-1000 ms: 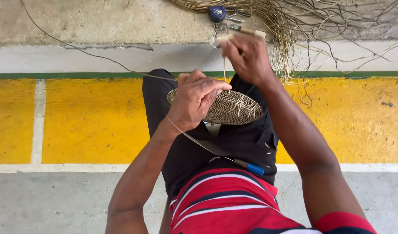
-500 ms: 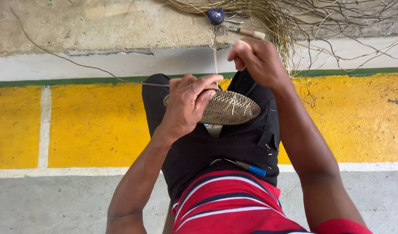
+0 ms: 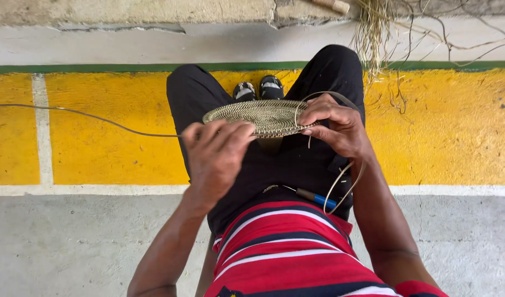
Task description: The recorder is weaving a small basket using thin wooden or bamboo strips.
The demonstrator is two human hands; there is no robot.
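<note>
Against yellow-painted concrete, a seated weaver is pinching a strand (image 3: 115,125) taut in closed left fingers (image 3: 222,137) while the right hand (image 3: 337,124) is gripping the coiled disc (image 3: 258,116) flat over the knees, steady tension likely keeping stitches even.

A woven disc (image 3: 261,116) is held over the lap, gripped at its right edge by the right hand (image 3: 335,125). A long strand (image 3: 87,116) is pinched by the left hand (image 3: 215,154) and stretched left across the yellow floor (image 3: 109,148).
</note>
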